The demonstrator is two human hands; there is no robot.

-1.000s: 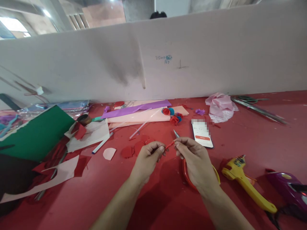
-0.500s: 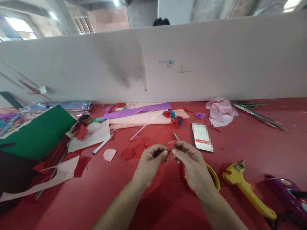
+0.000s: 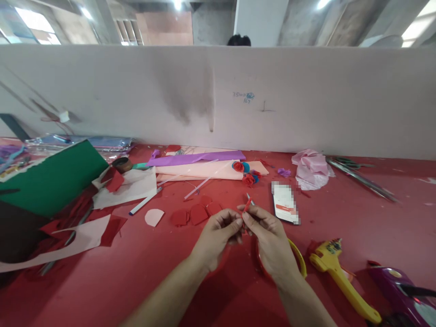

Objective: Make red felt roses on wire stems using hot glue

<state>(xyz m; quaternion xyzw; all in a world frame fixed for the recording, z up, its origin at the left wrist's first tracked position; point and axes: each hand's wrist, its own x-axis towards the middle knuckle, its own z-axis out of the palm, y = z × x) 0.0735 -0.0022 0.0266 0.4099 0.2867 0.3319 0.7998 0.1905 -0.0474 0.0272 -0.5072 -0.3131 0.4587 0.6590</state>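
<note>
Just above the red table [image 3: 136,277], a thin red strip [image 3: 248,204], tilted upward. Pinched low down between thumb and fingers of the nearly closed left hand [image 3: 223,229] and the curled right hand [image 3: 265,227]. Beyond, leftward, red petal-shaped pieces [image 3: 198,214]; rightward, a phone [image 3: 284,204]; farther right and nearer, a yellow glue gun [image 3: 341,278].
</note>
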